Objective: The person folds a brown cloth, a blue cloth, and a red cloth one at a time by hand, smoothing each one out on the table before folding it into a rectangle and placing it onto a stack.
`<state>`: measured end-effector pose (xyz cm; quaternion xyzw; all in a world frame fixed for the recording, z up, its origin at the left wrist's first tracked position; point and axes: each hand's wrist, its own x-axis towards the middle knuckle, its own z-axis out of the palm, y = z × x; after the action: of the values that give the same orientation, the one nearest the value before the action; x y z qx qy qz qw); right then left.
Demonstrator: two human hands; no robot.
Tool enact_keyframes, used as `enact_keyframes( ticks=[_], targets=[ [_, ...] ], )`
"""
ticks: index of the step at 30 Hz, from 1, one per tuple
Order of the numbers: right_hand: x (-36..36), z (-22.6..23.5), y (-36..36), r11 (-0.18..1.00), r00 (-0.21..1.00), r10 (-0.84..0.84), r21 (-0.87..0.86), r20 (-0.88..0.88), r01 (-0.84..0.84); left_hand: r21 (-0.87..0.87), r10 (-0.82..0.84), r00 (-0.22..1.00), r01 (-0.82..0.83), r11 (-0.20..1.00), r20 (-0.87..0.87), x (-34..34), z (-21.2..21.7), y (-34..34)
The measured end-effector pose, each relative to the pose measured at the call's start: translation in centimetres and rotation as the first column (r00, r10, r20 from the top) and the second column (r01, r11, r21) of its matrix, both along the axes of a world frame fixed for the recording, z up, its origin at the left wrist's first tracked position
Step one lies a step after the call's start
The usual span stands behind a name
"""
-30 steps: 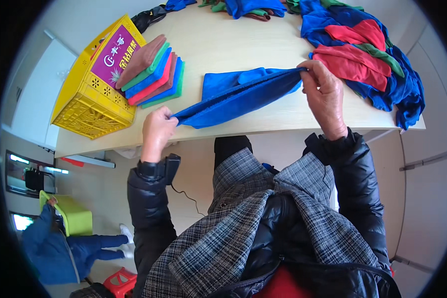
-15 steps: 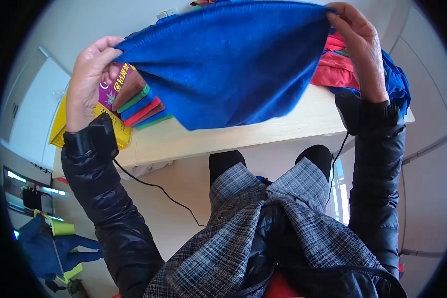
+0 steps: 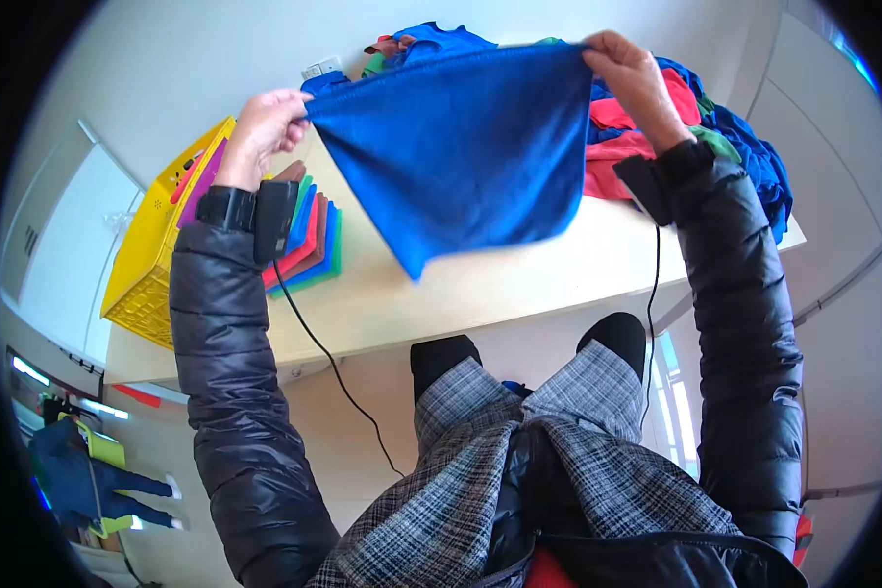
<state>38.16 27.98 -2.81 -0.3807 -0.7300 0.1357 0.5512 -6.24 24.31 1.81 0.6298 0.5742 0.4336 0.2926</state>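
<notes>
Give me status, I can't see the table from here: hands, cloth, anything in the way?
Left hand and right hand each pinch a top corner. Blue cloth hangs spread above the table. Nothing in the way.

A plain workroom: pale table (image 3: 519, 294), yellow crate (image 3: 147, 265), stacked coloured cloths (image 3: 309, 240), heaped garments (image 3: 715, 137), bare white wall (image 3: 186, 59)

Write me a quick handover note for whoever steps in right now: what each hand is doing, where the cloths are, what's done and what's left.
Left hand: pinching one top corner of the blue cloth.
Right hand: pinching the other top corner. The cloth hangs spread open in the air above the table, not yet folded.
Done: a stack of folded cloths in several colours lies on the table beside the yellow crate.
Left: the blue cloth in hand, plus the heap of unfolded cloths, red, blue and green, at the table's far right.
</notes>
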Motion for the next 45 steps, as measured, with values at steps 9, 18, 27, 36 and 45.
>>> enact_keyframes(
  ticks=[9, 18, 27, 36, 45],
  targets=[
    [-0.6, -10.6, -7.4, 0.994, 0.997, -0.007, 0.108, 0.08, -0.002, 0.075, -0.086, 0.996, 0.089, 0.993, -0.039, -1.3, -14.9, -1.1],
    [-6.1, -22.6, -15.5, 0.997, 0.949, 0.071, -0.059, 0.308, -0.056, 0.194, 0.11, 0.812, 0.005, 0.981, -0.574, 1.4, -28.2, -8.5],
    [-10.1, -20.3, -16.9, 0.982, 0.947, 0.191, -0.065, 0.26, -0.18, 0.256, -0.158, 0.899, 0.279, 0.926, -0.407, 15.9, -25.8, -14.6],
    [-2.0, -23.3, -11.8, 0.983, 0.967, 0.015, -0.18, 0.255, 0.032, 0.324, -0.18, 0.838, 0.385, 0.864, -0.514, 12.3, -27.3, -18.5],
    [-0.8, -24.5, -3.6, 0.795, 0.766, -0.28, -0.308, 0.578, 0.523, 0.252, -0.192, 0.836, 0.361, 0.898, -0.514, 12.1, -29.4, -20.3]
  ],
)
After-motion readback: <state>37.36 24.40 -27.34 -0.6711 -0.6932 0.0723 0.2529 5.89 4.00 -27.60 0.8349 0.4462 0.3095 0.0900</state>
